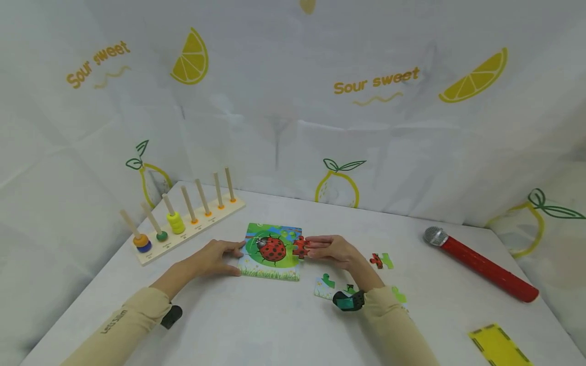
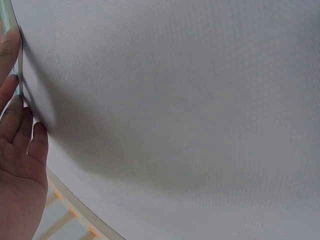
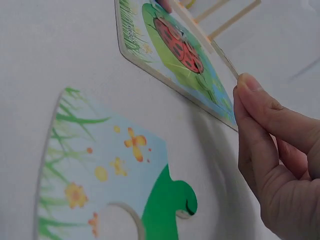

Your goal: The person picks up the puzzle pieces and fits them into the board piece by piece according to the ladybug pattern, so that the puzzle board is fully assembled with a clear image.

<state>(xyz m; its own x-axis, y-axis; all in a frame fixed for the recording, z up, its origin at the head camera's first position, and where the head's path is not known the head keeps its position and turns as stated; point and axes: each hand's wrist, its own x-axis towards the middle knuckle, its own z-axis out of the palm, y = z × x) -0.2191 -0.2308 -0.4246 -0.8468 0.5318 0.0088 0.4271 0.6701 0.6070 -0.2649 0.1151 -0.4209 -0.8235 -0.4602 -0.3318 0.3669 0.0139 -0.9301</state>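
A ladybug puzzle board (image 1: 270,275) lies on the white table in front of me. My left hand (image 1: 214,259) rests along its left edge, thumb and fingertips touching it. In the left wrist view, the fingers (image 2: 39,145) reach loosely toward that edge. At the board's right side, my right hand (image 1: 336,250) pinches a red puzzle piece (image 1: 299,247), which overlaps the board in the head view. The right wrist view shows this piece (image 3: 226,59) edge-on between thumb and fingers. A loose grass-and-flower puzzle piece (image 3: 107,145) lies below the board.
Other loose puzzle pieces lie near the right forearm, including a red and green one (image 1: 386,261). Back left stands a wooden peg stand (image 1: 201,227) with coloured beads. A red microphone (image 1: 487,269) and a yellow card (image 1: 499,346) lie on the right. A printed curtain (image 1: 274,117) hangs behind.
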